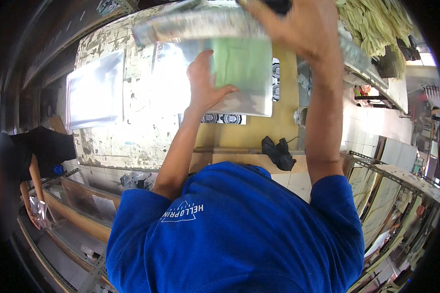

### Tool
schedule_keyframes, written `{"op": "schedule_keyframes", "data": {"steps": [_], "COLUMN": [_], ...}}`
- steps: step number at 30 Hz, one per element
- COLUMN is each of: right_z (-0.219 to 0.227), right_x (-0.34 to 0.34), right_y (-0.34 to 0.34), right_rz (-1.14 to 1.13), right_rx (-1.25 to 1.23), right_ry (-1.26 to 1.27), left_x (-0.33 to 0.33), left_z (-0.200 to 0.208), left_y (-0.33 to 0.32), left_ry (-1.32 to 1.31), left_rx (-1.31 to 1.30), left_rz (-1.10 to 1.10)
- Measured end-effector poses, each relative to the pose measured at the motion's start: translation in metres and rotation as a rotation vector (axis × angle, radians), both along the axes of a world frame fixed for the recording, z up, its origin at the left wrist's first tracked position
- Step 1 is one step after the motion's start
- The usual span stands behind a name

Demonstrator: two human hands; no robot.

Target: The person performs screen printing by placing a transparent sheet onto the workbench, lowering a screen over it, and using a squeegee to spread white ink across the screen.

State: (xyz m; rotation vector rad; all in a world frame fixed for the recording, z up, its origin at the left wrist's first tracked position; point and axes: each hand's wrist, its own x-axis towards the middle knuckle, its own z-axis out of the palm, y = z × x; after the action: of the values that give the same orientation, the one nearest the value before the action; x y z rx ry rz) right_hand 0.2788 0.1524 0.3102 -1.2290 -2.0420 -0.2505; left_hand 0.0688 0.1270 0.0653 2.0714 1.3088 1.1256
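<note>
My left hand point(203, 82) lies on a clear plastic sheet point(261, 103), thumb spread to the right and fingers stretched away from me. Beside its fingers, a pale green panel point(239, 61) shows on or through the sheet. Beyond them runs a long, worn frame bar point(200, 27), blurred by motion. My right hand point(303, 29) is at the bar's right end, its thumb pointing left near a dark object point(276, 6). The top edge cuts off its other fingers, so its grip is hidden. Printed black-and-white strips point(223, 118) show past the sheet's near and right edges.
Another clear sheet stack point(95, 90) lies left on the paint-spattered table point(142, 141). A crumpled black cloth point(278, 152) and a small tub point(300, 117) are at the tan board's right. Pale strips point(376, 24) hang at far right. A person point(34, 161) handles shiny film at left.
</note>
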Motion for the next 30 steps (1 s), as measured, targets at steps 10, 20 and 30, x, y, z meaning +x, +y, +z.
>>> {"op": "schedule_keyframes", "data": {"steps": [10, 20, 30], "right_z": [-0.121, -0.227, -0.261], "right_x": [-0.012, -0.016, 0.026], "right_y": [-0.095, -0.097, 0.045], "right_rz": [-0.078, -0.169, -0.264], "right_rx": [-0.352, -0.683, -0.387], "right_ry": [0.267, -0.197, -0.153], "left_x": [-0.052, -0.069, -0.071], "left_z": [0.001, -0.062, -0.065], "left_y": [-0.099, -0.114, -0.119], "left_ry": [-0.781, 0.153, 0.115], "left_rx": [-0.404, -0.010, -0.069], "left_rz": [0.199, 0.371, 0.375]}}
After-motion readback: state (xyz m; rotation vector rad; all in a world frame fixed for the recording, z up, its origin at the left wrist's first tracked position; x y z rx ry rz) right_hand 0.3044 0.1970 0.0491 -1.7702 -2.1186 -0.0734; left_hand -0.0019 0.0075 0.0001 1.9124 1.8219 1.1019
